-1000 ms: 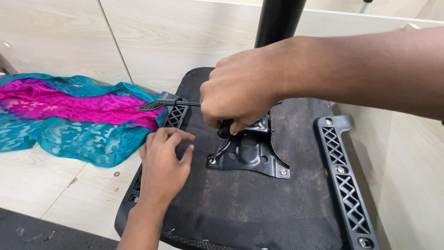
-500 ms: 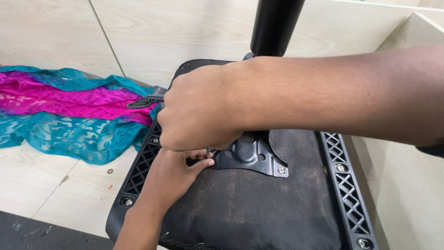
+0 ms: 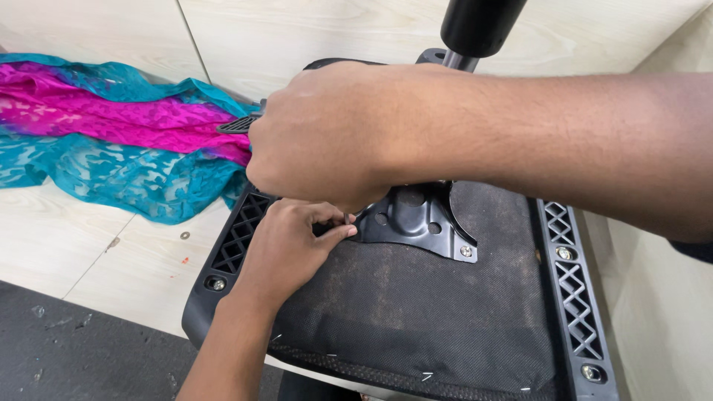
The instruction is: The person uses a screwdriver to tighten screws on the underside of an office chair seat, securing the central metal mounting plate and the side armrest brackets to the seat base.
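head view | worn on head | faces steeply down, forward | close over upturned chair seat [image 3: 416, 319] | single view

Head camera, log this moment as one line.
left hand pinching at metal plate corner | right hand closed above | seat underside upturned

Glossy black metal plate [image 3: 416, 223], matt woven seat fabric [image 3: 416, 312]

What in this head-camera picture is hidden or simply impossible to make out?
- What the right hand grips: its own knuckles and fingers cover it.
- The near-left corner of the metal plate: both hands sit over it.
- What the left hand pinches: too small, tucked under the fingertips.
- The black column: cut off by the top edge.
- The seat underside: its near edge runs off the bottom.
- The lever: only its tip shows past the right hand.
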